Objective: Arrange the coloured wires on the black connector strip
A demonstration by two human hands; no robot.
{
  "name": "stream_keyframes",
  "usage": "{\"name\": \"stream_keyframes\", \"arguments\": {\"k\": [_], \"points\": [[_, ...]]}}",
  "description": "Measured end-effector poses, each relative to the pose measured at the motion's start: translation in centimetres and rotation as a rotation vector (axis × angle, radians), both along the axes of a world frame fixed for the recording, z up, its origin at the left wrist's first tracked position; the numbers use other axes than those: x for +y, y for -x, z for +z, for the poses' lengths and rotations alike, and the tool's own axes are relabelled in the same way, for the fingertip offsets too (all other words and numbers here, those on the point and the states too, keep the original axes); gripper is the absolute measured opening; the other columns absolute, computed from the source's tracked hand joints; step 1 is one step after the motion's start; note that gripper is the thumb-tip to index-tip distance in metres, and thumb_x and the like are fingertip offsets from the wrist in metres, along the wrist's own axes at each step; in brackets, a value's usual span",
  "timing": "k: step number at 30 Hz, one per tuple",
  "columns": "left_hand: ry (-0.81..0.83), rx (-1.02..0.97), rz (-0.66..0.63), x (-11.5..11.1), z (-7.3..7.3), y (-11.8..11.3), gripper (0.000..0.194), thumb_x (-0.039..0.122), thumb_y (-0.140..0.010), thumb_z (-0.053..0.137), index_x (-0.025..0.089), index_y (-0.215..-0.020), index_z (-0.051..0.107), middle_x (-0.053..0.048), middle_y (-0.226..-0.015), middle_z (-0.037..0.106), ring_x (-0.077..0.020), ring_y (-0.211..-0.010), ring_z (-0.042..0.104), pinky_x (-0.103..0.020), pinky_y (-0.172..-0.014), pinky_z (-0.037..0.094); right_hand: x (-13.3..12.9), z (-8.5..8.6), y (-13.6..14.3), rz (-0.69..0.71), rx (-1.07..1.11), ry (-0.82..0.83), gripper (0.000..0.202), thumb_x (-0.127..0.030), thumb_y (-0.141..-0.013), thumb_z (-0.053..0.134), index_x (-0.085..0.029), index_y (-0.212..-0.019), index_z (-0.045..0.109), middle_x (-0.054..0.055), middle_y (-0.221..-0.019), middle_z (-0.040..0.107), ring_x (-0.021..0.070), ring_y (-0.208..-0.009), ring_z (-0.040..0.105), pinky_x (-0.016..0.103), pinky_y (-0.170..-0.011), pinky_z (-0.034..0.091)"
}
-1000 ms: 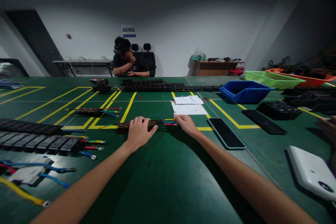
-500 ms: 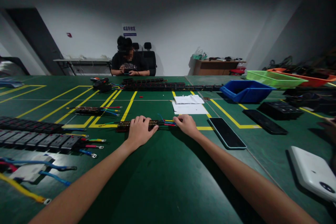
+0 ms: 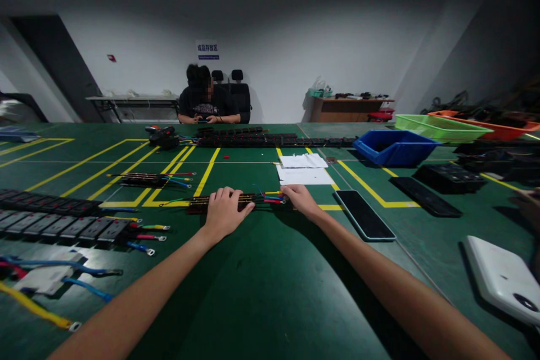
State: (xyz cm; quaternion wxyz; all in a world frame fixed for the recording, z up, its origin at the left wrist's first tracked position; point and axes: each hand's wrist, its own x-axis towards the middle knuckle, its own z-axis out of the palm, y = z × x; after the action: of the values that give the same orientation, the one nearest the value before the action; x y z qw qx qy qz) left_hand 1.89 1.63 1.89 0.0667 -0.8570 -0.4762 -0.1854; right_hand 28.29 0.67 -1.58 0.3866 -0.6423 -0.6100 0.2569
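A black strip with brass-coloured bars (image 3: 197, 202) lies crosswise on the green table, with thin coloured wires (image 3: 272, 198) coming out of its right end. My left hand (image 3: 226, 211) rests over the middle of the strip, its fingers curved over the far side and the thumb along the near side. At the wire ends my right hand (image 3: 298, 198) is closed in a pinch; the fingertips partly hide the lugs. A blue wire sticks up loose between my hands.
To the left lie a similar strip (image 3: 141, 179), rows of black socket units (image 3: 80, 228) and thick lugged cables. On the right are a phone (image 3: 365, 215), a white device (image 3: 502, 275) and a blue bin (image 3: 396, 146). Beyond the papers (image 3: 304, 171), a person (image 3: 206, 95) sits across the table.
My right hand has shifted very slightly along the wire ends. My left hand stays on the strip. Across the table, the seated person's hand has lowered.
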Motion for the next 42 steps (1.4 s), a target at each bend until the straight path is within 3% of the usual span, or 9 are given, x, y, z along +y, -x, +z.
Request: {"name": "stream_keyframes", "arguments": {"k": [4,9,15,22,27,42], "points": [[0.028,-0.011,-0.001,0.0,0.0,-0.1,0.058,0.067,-0.094,0.044,0.020,-0.118,0.067,-0.013,-0.114,0.063,-0.0302,-0.105,0.054,-0.044,-0.089,0.041,0.0,0.2,-0.2,0.068,0.186,0.018,0.047,-0.051,-0.086,0.047,-0.013,-0.078,0.074,0.004,-0.062,0.061,0.0137,-0.056,0.050,0.024,-0.052,0.033],[0.005,-0.011,-0.010,0.0,0.0,-0.3,0.056,0.066,-0.094,0.044,0.021,-0.117,0.067,-0.012,-0.113,0.063,-0.0298,-0.105,0.054,-0.044,-0.090,0.040,-0.4,0.7,-0.4,0.128,0.245,0.002,0.049,-0.057,-0.084,0.050,-0.014,-0.075,0.071,0.003,-0.064,0.060,0.0124,-0.055,0.046,0.025,-0.054,0.034],[-0.001,-0.009,-0.010,-0.1,0.0,-0.3,0.055,0.065,-0.095,0.045,0.020,-0.116,0.068,-0.012,-0.112,0.064,-0.0304,-0.105,0.055,-0.044,-0.089,0.040,-0.2,0.1,-0.1,0.066,0.076,-0.048,0.051,-0.057,-0.089,0.042,-0.016,-0.076,0.070,0.003,-0.066,0.061,0.0149,-0.061,0.051,0.025,-0.057,0.035],[0.012,-0.003,0.008,-0.4,0.4,-0.3,0.053,0.064,-0.095,0.043,0.021,-0.114,0.069,-0.012,-0.112,0.065,-0.0307,-0.105,0.055,-0.045,-0.090,0.041,-0.3,0.0,0.4,-0.044,-0.198,-0.083,0.054,-0.060,-0.093,0.041,-0.019,-0.070,0.067,0.001,-0.061,0.060,0.0157,-0.060,0.053,0.025,-0.055,0.027],[0.006,-0.003,0.000,-0.3,0.3,-0.3,0.054,0.065,-0.095,0.043,0.021,-0.113,0.070,-0.013,-0.111,0.065,-0.0315,-0.105,0.056,-0.045,-0.089,0.040,-0.4,0.3,0.7,-0.103,-0.228,-0.074,0.046,-0.054,-0.090,0.049,-0.019,-0.064,0.067,0.001,-0.058,0.060,0.0156,-0.057,0.052,0.026,-0.054,0.025],[-0.019,0.033,-0.007,-0.2,0.3,-0.3,0.056,0.064,-0.096,0.041,0.019,-0.114,0.069,-0.013,-0.110,0.066,-0.0303,-0.103,0.056,-0.044,-0.088,0.040,-0.5,0.6,0.9,-0.108,-0.282,-0.027,0.047,-0.054,-0.091,0.048,-0.019,-0.071,0.073,0.003,-0.061,0.062,0.0163,-0.058,0.053,0.028,-0.054,0.025]]}}
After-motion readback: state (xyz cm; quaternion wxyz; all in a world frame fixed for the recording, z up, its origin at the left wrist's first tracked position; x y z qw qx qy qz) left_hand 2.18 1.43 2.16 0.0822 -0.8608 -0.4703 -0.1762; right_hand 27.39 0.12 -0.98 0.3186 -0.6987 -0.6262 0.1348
